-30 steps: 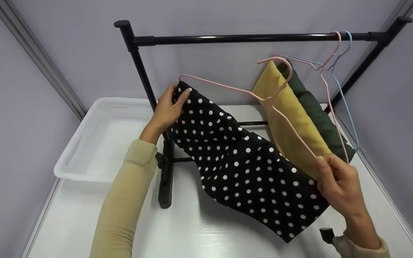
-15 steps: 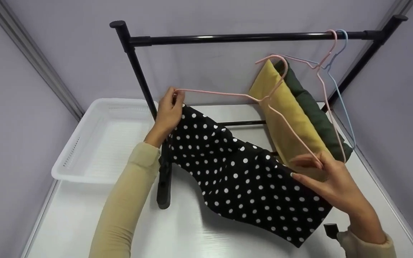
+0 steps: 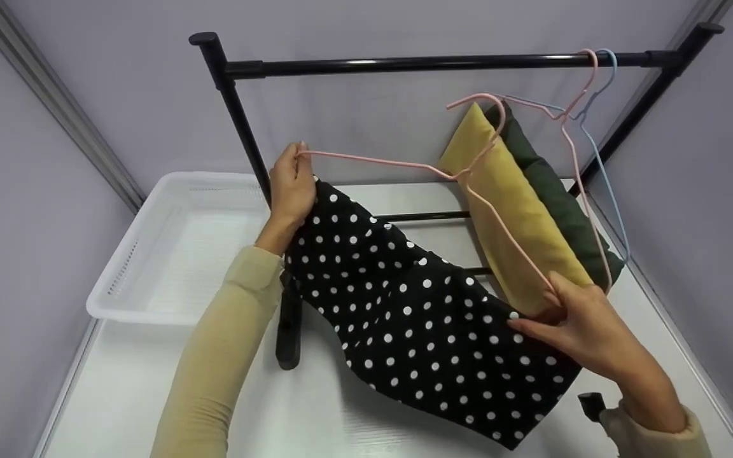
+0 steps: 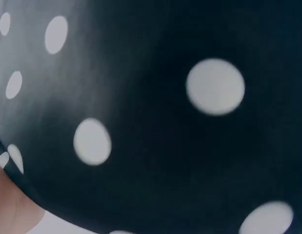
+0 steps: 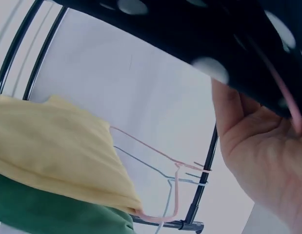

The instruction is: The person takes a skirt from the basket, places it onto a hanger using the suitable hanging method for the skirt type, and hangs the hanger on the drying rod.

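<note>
A pink wire hanger (image 3: 398, 163) is held in front of the rack, its hook (image 3: 490, 105) free of the bar. Below it spreads a black cloth with white polka dots (image 3: 417, 318), probably a garment, slanting down to the right. At the upper left my left hand (image 3: 293, 191) grips the hanger's left end, close against the cloth's top corner. My right hand (image 3: 595, 331) holds the hanger's right end, its thumb on the cloth's top edge. Polka-dot cloth (image 4: 151, 117) fills the left wrist view. In the right wrist view, cloth covers the right hand's fingertips.
A black clothes rack (image 3: 404, 65) stands behind. On its right side hang a pink hanger (image 3: 573, 152) and a blue hanger (image 3: 605, 165), with yellow cloth (image 3: 506, 210) and dark green cloth (image 3: 554, 197). A white plastic basket (image 3: 128, 267) sits at the left on the white table.
The hanger's left end has come lower, clear above the cloth's left corner, which has dropped. My right thumb has moved left from the hanger's end onto the cloth's edge.
</note>
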A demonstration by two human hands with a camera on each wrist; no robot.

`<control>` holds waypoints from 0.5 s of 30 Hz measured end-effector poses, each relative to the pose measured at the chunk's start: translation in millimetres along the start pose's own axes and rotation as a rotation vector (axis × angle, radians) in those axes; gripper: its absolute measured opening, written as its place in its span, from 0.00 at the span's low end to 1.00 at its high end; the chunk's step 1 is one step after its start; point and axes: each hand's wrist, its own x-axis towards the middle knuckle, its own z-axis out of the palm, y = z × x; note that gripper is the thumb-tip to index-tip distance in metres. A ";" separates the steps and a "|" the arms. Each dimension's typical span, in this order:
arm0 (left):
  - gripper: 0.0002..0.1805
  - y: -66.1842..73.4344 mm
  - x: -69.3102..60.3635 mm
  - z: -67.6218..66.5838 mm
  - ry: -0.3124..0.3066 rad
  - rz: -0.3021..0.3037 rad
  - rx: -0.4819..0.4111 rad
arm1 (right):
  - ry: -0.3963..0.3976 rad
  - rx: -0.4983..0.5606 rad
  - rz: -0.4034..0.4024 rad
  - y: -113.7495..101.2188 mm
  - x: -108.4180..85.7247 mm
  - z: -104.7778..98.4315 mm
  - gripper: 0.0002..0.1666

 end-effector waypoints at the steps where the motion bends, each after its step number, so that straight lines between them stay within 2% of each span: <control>1: 0.20 0.4 1.2 -1.6 -0.008 0.000 0.009 | -0.020 -0.018 0.002 0.7 -1.3 -1.0 0.30; 4: 0.20 0.3 7.7 -6.9 -0.024 0.026 0.042 | -0.075 -0.062 -0.024 4.6 -3.9 -5.5 0.28; 6: 0.19 -1.5 12.3 -11.0 -0.043 0.086 0.094 | -0.109 -0.074 -0.035 7.4 -6.1 -9.7 0.27; 8: 0.20 -5.4 15.2 -15.6 -0.067 0.172 0.199 | -0.138 -0.090 -0.051 10.1 -8.7 -15.2 0.26; 11: 0.20 -12.0 15.3 -22.8 -0.100 0.337 0.411 | -0.183 -0.099 -0.079 14.9 -13.4 -24.0 0.26; 13: 0.21 -15.2 13.5 -26.2 -0.096 0.433 0.530 | -0.190 -0.099 -0.096 17.6 -16.6 -29.5 0.26; 15: 0.21 -15.6 12.3 -28.2 -0.067 0.487 0.586 | -0.157 -0.091 -0.094 19.4 -18.2 -33.6 0.25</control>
